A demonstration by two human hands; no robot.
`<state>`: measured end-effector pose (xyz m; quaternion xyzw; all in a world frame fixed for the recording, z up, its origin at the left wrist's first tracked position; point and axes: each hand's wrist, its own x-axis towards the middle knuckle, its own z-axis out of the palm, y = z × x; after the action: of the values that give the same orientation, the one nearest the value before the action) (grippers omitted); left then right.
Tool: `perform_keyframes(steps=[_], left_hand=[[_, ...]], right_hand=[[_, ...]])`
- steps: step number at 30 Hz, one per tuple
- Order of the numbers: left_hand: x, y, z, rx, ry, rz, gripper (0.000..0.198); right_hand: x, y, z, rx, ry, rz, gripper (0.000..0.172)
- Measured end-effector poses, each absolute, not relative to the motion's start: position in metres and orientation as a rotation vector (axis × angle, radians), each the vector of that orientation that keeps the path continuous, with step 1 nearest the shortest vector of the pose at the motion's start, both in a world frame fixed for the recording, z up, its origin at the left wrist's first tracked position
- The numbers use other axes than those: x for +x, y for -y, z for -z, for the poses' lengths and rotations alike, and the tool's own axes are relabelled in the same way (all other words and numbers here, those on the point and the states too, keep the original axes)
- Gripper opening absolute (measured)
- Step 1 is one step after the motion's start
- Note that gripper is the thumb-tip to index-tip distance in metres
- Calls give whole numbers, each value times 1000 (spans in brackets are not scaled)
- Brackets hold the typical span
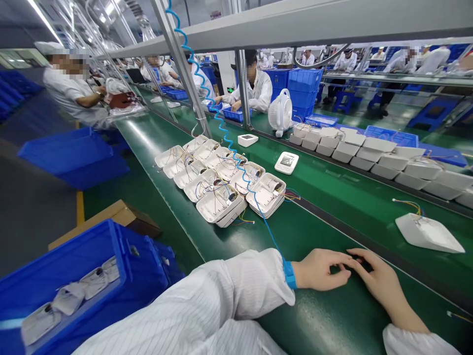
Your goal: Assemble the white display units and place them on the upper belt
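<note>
My left hand (321, 270) rests over the green bench top (314, 315), fingers loosely stretched and holding nothing. Its fingertips meet those of my right hand (382, 278), which is likewise bare, with thumb and fingers apart. A blue wrist strap (289, 274) circles my left wrist, and a coiled blue cord (225, 129) runs up from it. Ahead and to the left lie white plastic housings (218, 201) in two rows, some stacked, with thin coloured wires inside. One white housing (428, 234) with wires sits on the conveyor belt to the right of my hands.
White devices with small screens (287, 162) lie on the belt. Beyond it are a row of white housings (377, 155) and a white fan (280, 113). A blue crate (121, 266) holding housings stands at lower left beside a cardboard box (107, 222). Co-workers (254, 88) sit along the line.
</note>
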<state>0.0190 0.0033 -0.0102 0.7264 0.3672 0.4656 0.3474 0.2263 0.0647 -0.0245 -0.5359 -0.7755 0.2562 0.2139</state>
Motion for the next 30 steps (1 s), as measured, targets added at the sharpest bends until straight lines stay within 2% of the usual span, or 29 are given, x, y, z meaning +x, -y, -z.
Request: perform_keyframes(steps=[4, 9, 14, 20, 25, 30], left_hand=[[15, -4, 8, 1831, -890, -1205, 29], [0, -4, -6, 1822, -598, -960, 20], [-5, -8, -14, 1881, -548, -762, 23], [-3, -9, -8, 1883, -456, -662, 29], [0, -1, -8, 1991, -324, -706, 27], [2, 1, -11, 1912, -335, -643, 19]], right_hand=[[224, -63, 20, -1482, 2159, -681, 47], [225, -61, 15, -1427, 2187, -637, 47], [229, -63, 18, -1384, 2188, -609, 49], [237, -65, 26, -1316, 2199, -640, 63], [241, -63, 21, -1045, 2233, -763, 79], [237, -59, 18, -993, 2244, -773, 81]])
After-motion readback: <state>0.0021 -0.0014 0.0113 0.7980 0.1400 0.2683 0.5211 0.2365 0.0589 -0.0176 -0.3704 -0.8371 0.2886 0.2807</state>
